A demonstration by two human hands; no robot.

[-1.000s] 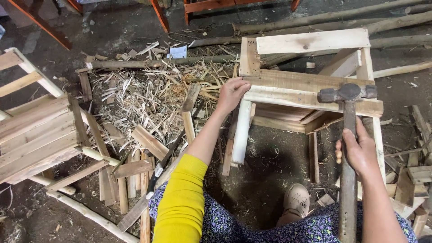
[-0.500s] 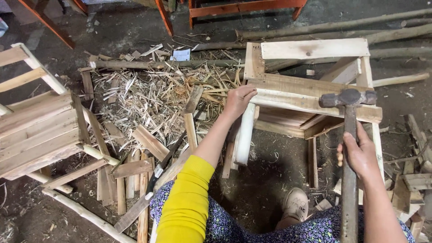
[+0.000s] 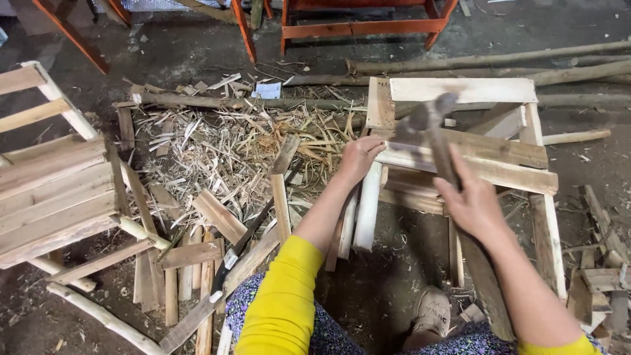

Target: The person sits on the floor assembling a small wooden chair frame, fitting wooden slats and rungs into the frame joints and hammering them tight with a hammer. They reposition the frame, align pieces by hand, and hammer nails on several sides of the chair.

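Note:
A pale wooden chair frame (image 3: pixel 519 164) lies on its side on the dirt floor in front of me. My left hand (image 3: pixel 358 158) presses on the near left end of one of its slats, above a round pale leg (image 3: pixel 367 210). My right hand (image 3: pixel 470 200) grips the wooden handle of a hammer (image 3: pixel 430 128). The hammer's metal head is blurred and hangs over the slats, just right of my left hand. My yellow sleeves and flowered clothing fill the bottom of the view.
A finished slatted wooden chair (image 3: pixel 52 190) stands at the left. Wood shavings (image 3: pixel 223 144) and offcut boards (image 3: pixel 197 253) cover the floor between. A knife (image 3: pixel 230 256) lies among the boards. Long poles (image 3: pixel 486 59) and orange furniture legs (image 3: pixel 361 26) lie beyond the frame.
The hammer has swung left and forward, from upright at the right of the frame to over the slats near my left hand. My left hand has stayed on the slat.

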